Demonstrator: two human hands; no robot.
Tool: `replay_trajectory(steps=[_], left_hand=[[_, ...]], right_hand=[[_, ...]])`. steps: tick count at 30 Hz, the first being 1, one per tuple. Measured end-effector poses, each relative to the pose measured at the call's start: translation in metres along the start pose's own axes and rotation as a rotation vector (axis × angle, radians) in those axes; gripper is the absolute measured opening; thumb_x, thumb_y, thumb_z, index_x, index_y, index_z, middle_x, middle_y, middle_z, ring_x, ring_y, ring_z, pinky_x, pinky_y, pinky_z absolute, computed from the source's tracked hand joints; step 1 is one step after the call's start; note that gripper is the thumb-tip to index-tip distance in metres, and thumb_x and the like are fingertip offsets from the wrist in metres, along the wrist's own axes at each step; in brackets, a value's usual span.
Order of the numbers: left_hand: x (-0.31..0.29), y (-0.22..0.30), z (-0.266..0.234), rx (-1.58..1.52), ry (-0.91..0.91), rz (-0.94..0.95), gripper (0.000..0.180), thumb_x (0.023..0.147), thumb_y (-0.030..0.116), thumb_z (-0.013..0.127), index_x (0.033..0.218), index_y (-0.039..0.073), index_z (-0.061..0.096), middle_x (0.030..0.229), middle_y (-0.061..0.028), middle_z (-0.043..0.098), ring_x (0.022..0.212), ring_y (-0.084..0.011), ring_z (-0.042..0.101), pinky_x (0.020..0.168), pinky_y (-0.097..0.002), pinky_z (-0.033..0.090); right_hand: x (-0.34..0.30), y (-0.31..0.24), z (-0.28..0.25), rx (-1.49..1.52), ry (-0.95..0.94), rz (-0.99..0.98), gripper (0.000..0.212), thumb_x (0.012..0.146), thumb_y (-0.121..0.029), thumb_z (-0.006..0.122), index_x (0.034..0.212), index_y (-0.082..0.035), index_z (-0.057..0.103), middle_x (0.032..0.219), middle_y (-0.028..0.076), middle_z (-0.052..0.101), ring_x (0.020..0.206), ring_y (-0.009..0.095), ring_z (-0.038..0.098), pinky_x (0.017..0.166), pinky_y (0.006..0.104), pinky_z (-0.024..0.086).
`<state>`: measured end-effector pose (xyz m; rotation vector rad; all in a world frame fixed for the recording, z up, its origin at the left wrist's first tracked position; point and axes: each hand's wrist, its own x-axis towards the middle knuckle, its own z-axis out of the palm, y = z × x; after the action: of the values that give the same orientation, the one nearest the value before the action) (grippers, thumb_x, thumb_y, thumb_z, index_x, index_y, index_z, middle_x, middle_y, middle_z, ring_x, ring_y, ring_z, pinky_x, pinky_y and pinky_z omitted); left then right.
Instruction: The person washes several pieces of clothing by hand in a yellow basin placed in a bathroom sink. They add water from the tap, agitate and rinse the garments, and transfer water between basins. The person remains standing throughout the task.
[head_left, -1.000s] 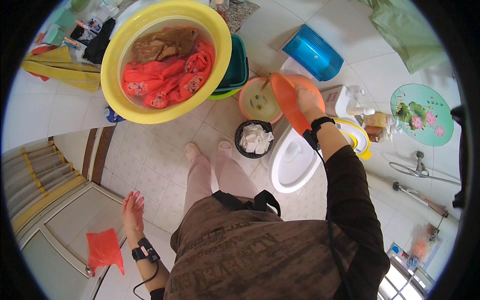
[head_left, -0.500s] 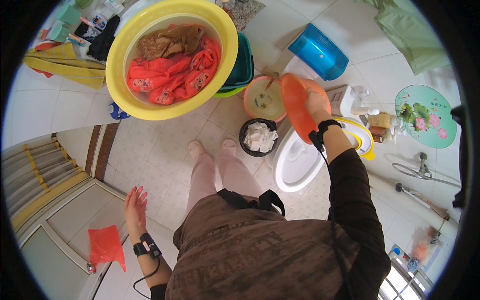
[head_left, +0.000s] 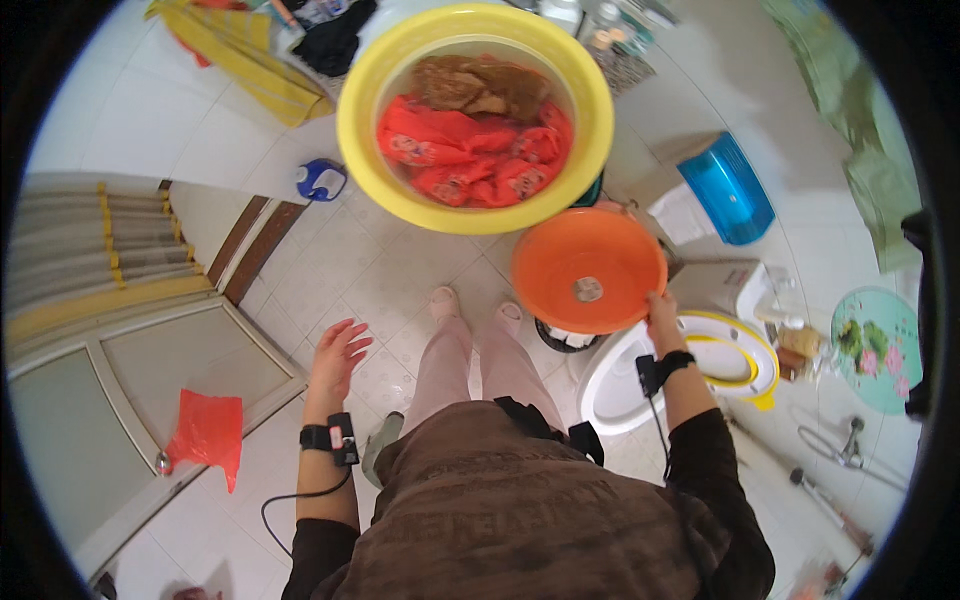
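Observation:
My right hand (head_left: 661,318) grips the rim of an orange basin (head_left: 590,255) at its lower right edge. The basin's inside faces up, with a small pale sticker on its bottom. Just beyond it on the left stands a big yellow basin (head_left: 365,165), in which red printed cloth (head_left: 470,150) and brown cloth (head_left: 480,85) lie in water. My left hand (head_left: 340,357) hangs in the air over the floor, fingers apart, holding nothing. Beneath the orange basin, a waste bin (head_left: 566,340) with a black liner and white paper is mostly hidden.
A white toilet (head_left: 612,385) with a yellow-edged seat stands below the orange basin. A blue paper holder (head_left: 735,190) hangs on the right wall. A blue-and-white container (head_left: 321,180) is near the left wall. A red plastic bag (head_left: 208,435) hangs on the door handle at the left.
The orange basin has turned from tilted on its side to facing up and moved in front of me, covering the waste bin. My view has shifted left. My left hand stays raised.

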<state>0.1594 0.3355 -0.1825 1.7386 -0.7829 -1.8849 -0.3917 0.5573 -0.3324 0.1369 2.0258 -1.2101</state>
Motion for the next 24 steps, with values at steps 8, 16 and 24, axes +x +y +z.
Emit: replay_trajectory(steps=[8,16,24], left_hand=[[0.018,-0.026,0.018,-0.091,-0.089,-0.212,0.067,0.086,0.052,0.060,0.126,0.001,0.041,0.123,-0.0169,0.053,0.089,-0.0251,0.065,0.074,-0.0339,0.049],[0.056,-0.059,-0.007,-0.450,-0.021,-0.283,0.058,0.089,0.051,0.055,0.122,0.004,0.045,0.111,-0.0151,0.058,0.082,-0.0248,0.066,0.067,-0.0320,0.050],[0.135,-0.137,-0.050,-0.626,0.387,-0.268,0.018,0.086,0.012,0.055,0.103,0.006,0.054,0.086,-0.0069,0.064,0.066,-0.0162,0.061,0.061,-0.0303,0.051]], right_hand=[[-0.082,0.016,0.187,0.365,-0.371,0.232,0.032,0.080,-0.003,0.057,0.111,-0.009,0.054,0.098,0.003,0.062,0.075,0.017,0.062,0.050,0.0273,0.049],[-0.122,0.031,0.344,0.112,-0.636,0.238,0.030,0.082,-0.008,0.057,0.112,-0.009,0.053,0.100,0.003,0.061,0.079,0.015,0.061,0.057,0.0256,0.048],[-0.093,0.065,0.432,-0.178,-0.885,0.185,0.030,0.092,-0.025,0.057,0.116,-0.009,0.049,0.101,0.006,0.060,0.087,0.017,0.060,0.075,0.0293,0.047]])
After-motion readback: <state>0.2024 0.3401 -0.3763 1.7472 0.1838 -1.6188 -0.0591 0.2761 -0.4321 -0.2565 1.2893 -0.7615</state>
